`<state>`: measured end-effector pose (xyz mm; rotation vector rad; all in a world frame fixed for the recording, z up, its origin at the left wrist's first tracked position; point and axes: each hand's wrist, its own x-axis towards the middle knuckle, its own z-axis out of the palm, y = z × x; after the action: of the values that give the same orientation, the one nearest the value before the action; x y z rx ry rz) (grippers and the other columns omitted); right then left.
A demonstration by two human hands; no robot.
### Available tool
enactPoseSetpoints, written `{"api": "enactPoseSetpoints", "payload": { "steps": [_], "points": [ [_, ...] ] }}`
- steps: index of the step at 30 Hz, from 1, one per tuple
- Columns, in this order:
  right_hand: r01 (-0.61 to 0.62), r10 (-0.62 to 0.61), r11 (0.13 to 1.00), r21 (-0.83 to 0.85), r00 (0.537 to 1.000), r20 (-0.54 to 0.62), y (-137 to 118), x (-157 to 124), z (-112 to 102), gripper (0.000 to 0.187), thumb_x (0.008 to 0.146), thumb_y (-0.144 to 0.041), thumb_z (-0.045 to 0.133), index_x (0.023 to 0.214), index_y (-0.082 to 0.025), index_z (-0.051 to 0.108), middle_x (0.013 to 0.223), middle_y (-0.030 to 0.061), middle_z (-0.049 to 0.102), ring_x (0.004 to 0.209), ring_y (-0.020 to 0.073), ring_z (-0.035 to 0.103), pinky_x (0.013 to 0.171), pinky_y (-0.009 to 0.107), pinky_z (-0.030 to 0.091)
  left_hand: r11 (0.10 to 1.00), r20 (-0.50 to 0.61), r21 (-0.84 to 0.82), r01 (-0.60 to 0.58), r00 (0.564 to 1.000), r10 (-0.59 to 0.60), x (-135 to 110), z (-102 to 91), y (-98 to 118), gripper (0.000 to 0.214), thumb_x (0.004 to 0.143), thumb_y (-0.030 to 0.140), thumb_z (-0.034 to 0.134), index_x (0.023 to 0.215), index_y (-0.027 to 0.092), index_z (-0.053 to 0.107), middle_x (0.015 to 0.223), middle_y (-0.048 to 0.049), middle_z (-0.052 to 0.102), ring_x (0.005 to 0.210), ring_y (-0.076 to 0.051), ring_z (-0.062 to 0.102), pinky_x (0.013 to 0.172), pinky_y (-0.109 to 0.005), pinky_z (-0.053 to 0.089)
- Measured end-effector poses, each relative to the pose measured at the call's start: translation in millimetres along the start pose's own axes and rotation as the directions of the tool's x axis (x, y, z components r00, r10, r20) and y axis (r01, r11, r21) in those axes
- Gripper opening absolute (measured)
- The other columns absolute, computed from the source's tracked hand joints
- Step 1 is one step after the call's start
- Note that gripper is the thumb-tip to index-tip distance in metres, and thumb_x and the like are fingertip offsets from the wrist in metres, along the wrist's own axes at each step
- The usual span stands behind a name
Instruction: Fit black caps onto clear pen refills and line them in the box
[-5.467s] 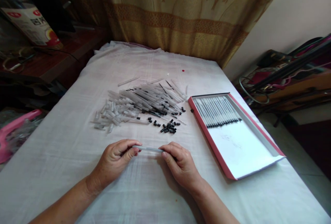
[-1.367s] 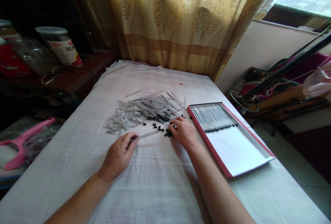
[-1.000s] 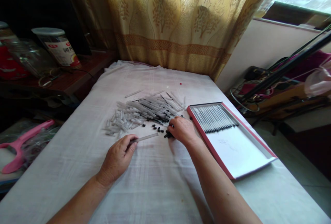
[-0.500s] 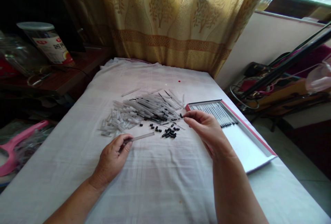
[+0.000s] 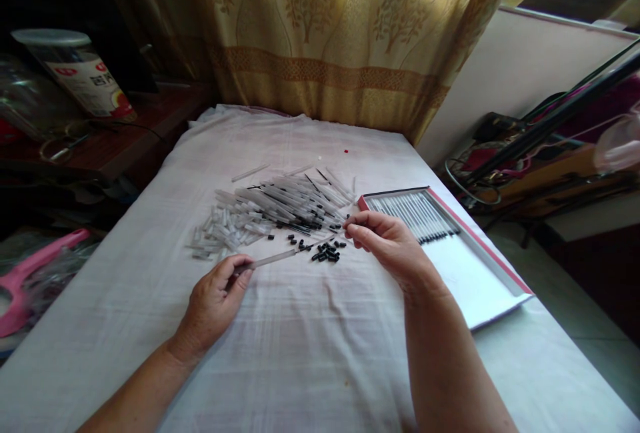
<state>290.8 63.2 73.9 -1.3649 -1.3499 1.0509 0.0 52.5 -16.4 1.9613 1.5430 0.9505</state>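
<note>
My left hand [image 5: 217, 299] is closed around a clear, frosted pen barrel [image 5: 273, 259], which points right and slightly upward. Above the cloth on the right, my right hand [image 5: 383, 243] pinches a thin pen refill [image 5: 320, 243]. Its dark end meets the open end of the barrel; how far in it sits is too small to tell. Just beyond the hands is a pile of barrels and refills [image 5: 285, 199], with short clear pen caps [image 5: 223, 229] on its left. Small black plugs [image 5: 326, 251] lie loose below the refill.
A shallow red-edged box [image 5: 493, 293] to the right holds a row of pens [image 5: 413, 213] with black ends. White cloth [image 5: 300, 353] covers the table. A plastic jar [image 5: 85, 79] stands on the wooden desk at left, near a pink handle [image 5: 45, 273]. A patterned curtain [image 5: 325, 33] hangs behind.
My right hand has moved slightly left, and a refill now spans from its fingers to the barrel's end. My left hand keeps the barrel nearly in place. The view has shifted slightly.
</note>
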Motion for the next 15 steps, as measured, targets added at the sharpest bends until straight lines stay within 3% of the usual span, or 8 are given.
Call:
{"api": "enactPoseSetpoints", "payload": {
  "steps": [7, 11, 13, 15],
  "points": [
    [0.014, -0.010, 1.000, -0.026, 0.989, 0.145, 14.4, -0.8, 33.0, 0.022, 0.079, -0.036, 0.064, 0.085, -0.017, 0.073, 0.074, 0.0025, 0.070, 0.064, 0.0130, 0.059, 0.058, 0.025, 0.048, 0.994, 0.061, -0.083, -0.066, 0.996, 0.071, -3.0, 0.8, 2.0, 0.029, 0.088, 0.043, 0.052, 0.102, 0.022, 0.065, 0.090, -0.0046, 0.075, 0.083, -0.021, 0.071, 0.078, -0.029, 0.055],
    [0.080, -0.070, 0.997, -0.023, 0.957, 0.281, 18.9, -3.0, 50.5, 0.032, 0.081, -0.029, 0.062, 0.111, -0.019, 0.069, 0.096, 0.0062, 0.074, 0.084, 0.0168, 0.066, 0.072, 0.028, 0.053, 0.989, 0.092, -0.066, -0.129, 0.987, 0.134, -5.2, 1.8, 2.6, 0.025, 0.091, 0.039, 0.050, 0.105, 0.022, 0.063, 0.092, -0.0039, 0.076, 0.087, -0.020, 0.070, 0.081, -0.030, 0.053],
    [0.087, -0.082, 0.996, -0.006, 0.956, 0.282, 22.4, -1.2, 50.2, 0.045, 0.080, -0.024, 0.062, 0.125, -0.020, 0.061, 0.103, 0.0066, 0.073, 0.087, 0.0168, 0.067, 0.072, 0.028, 0.053, 0.991, 0.093, -0.076, -0.109, 0.989, 0.116, -5.6, 1.8, 2.1, 0.024, 0.093, 0.039, 0.048, 0.105, 0.022, 0.061, 0.094, -0.0041, 0.076, 0.087, -0.020, 0.070, 0.080, -0.030, 0.053],
    [0.096, -0.076, 0.991, -0.094, 0.977, 0.198, 27.9, 2.0, 46.9, 0.044, 0.082, -0.019, 0.058, 0.125, -0.020, 0.061, 0.105, 0.0069, 0.073, 0.088, 0.0170, 0.067, 0.070, 0.028, 0.053, 0.992, 0.095, -0.101, -0.073, 0.992, 0.082, -5.3, 1.5, 1.4, 0.024, 0.093, 0.040, 0.047, 0.104, 0.022, 0.059, 0.094, -0.0044, 0.076, 0.086, -0.020, 0.071, 0.079, -0.029, 0.053]
  ]
}}
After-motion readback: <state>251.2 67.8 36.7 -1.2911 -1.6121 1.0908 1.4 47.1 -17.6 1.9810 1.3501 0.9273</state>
